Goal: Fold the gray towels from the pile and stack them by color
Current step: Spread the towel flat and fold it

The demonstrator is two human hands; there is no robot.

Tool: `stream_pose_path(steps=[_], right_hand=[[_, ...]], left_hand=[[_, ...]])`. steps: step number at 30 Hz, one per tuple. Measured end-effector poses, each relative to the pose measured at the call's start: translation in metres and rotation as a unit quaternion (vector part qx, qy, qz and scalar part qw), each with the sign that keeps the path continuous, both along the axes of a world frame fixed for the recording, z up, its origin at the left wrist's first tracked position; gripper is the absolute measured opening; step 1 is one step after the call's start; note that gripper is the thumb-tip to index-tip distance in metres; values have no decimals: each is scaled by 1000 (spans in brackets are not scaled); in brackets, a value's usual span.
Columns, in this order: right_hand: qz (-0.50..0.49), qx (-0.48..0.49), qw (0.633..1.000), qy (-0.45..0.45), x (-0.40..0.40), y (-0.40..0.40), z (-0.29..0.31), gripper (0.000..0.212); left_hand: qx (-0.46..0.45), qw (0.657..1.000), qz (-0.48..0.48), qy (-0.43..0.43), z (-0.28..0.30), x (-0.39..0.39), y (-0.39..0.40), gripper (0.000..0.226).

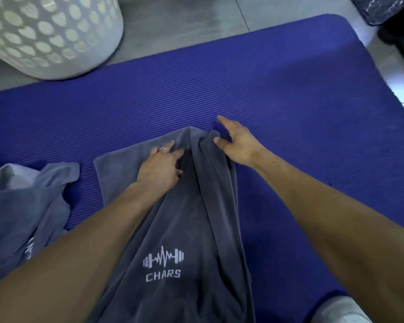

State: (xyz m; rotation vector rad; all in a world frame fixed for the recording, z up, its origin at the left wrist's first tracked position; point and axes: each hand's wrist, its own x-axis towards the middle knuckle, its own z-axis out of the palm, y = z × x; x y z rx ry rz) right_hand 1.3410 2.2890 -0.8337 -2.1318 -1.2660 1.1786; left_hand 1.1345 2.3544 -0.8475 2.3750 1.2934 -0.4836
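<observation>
Nearest to the camera lies the dark gray towel (187, 229), spread lengthwise on the blue mat (289, 113) and running from the bottom edge of the view away toward the hands. It carries a white print of a dumbbell with a pulse line and the word CHARS (163, 276), and it has long folds and wrinkles along its right side. Both bare forearms reach forward over it. At the bottom right a small piece of light cloth (338, 310) shows under the right forearm; what it is I cannot tell. On the left, a second gray towel (26, 206) lies crumpled on the mat, apart from the first one. Farther on, the left hand (160, 165), with a ring on one finger, rests flat on the towel near its far end, its fingers nearly straight and close together. Just beside it, the right hand (234, 141) is at the far right corner of the towel, where the cloth is bunched up; the thumb touches the fold and the fingers are spread, but whether they pinch the cloth I cannot tell. Beyond the mat, on the gray tiled floor (184, 17), stands a white laundry basket (51, 33) with many holes in its wall, at the upper left.
</observation>
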Motion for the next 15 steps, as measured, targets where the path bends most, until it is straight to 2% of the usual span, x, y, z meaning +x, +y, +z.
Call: stream_pose_path(steps=[1,3,5,6,8,11,13,15], right_hand=[[27,-9,1000,-6,1,5,-1,59],[64,-4,998,-22,3,13,-2,39],[31,32,999,-8,8,12,0,16],[2,55,998,1,12,9,1,11],[-47,100,994,25,23,0,5,12],[-98,104,987,69,39,-18,7,24],[-128,78,986,74,48,-29,0,28],[-160,55,982,85,54,-34,-5,22]], left_hand=[[-8,1000,8,0,2,0,0,65],[-14,1000,22,-2,3,0,-1,66],[-10,1000,28,-4,4,0,-2,65],[-8,1000,29,-4,5,0,-2,65],[-4,1000,27,-2,7,0,-1,64],[-14,1000,23,-8,8,-2,4,61],[-21,997,31,-66,7,0,9,55],[-6,991,21,-133,6,10,8,48]])
